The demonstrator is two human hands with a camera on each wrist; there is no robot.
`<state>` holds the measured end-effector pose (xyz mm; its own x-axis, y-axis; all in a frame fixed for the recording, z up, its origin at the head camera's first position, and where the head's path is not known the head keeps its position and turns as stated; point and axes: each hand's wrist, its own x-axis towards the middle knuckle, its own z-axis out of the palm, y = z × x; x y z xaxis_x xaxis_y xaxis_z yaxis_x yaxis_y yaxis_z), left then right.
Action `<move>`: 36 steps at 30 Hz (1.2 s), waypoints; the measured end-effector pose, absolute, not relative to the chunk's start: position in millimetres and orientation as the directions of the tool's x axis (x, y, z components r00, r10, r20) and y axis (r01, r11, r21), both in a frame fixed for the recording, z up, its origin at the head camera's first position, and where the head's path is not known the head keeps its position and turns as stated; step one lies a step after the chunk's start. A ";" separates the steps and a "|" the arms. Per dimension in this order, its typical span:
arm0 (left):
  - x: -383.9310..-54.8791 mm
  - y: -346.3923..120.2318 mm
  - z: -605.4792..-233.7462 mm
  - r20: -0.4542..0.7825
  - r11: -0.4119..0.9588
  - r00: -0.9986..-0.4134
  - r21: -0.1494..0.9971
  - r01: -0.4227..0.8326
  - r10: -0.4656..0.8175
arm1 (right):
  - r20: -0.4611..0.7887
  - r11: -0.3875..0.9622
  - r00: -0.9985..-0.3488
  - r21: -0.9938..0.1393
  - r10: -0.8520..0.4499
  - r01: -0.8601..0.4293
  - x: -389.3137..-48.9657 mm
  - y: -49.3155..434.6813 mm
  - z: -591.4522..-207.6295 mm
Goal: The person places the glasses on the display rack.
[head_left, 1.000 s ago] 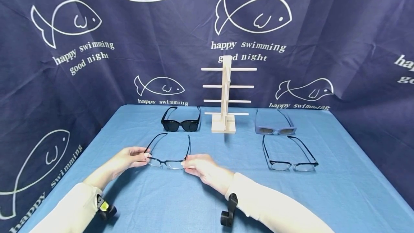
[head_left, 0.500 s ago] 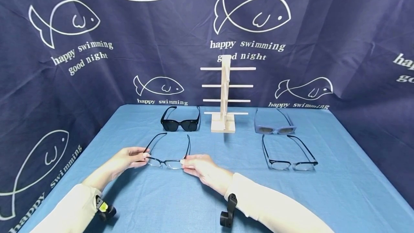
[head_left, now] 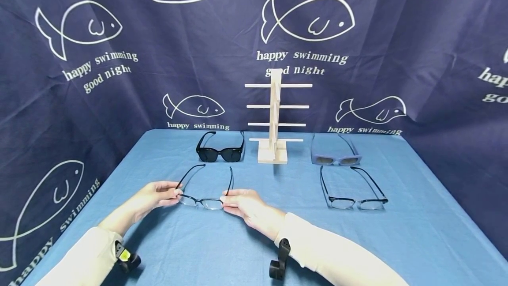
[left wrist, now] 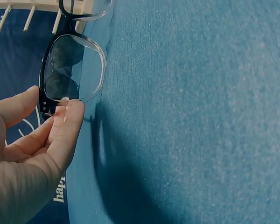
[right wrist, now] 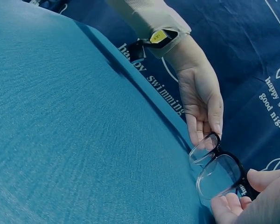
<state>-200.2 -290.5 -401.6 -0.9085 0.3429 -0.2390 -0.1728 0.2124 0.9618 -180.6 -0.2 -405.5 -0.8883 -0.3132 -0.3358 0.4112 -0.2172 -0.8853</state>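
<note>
The left hand (head_left: pixel 152 197) and the right hand (head_left: pixel 252 208) each pinch 1 front corner of the clear glasses (head_left: pixel 200 200) between thumb and fingers. These glasses are in the left half of the surface (head_left: pixel 301 197), well before its far edge. It seems good to make the 2 grips equally light, with fingertips off the lenses. Near the far edge is the wooden stand (head_left: pixel 274 118). Fingertips partly hide the corners; the left wrist view cuts off 1 lens; whether the rims touch the surface cannot be told.
</note>
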 end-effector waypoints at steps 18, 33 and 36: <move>-198.3 -294.1 -399.9 -0.231 0.190 -0.909 0.966 -0.173 0.347 | -0.319 -0.253 -0.900 -0.883 -0.297 0.396 -182.0 2.1 -405.5; -197.6 -294.5 -391.5 -0.216 0.160 -0.913 0.972 -0.170 0.347 | -0.273 -0.220 -0.908 -0.911 -0.317 0.350 -181.6 7.8 -399.3; -196.6 -294.4 -390.9 -0.217 0.148 -0.912 0.973 -0.175 0.347 | -0.266 -0.227 -0.909 -0.910 -0.320 0.347 -181.1 8.8 -399.4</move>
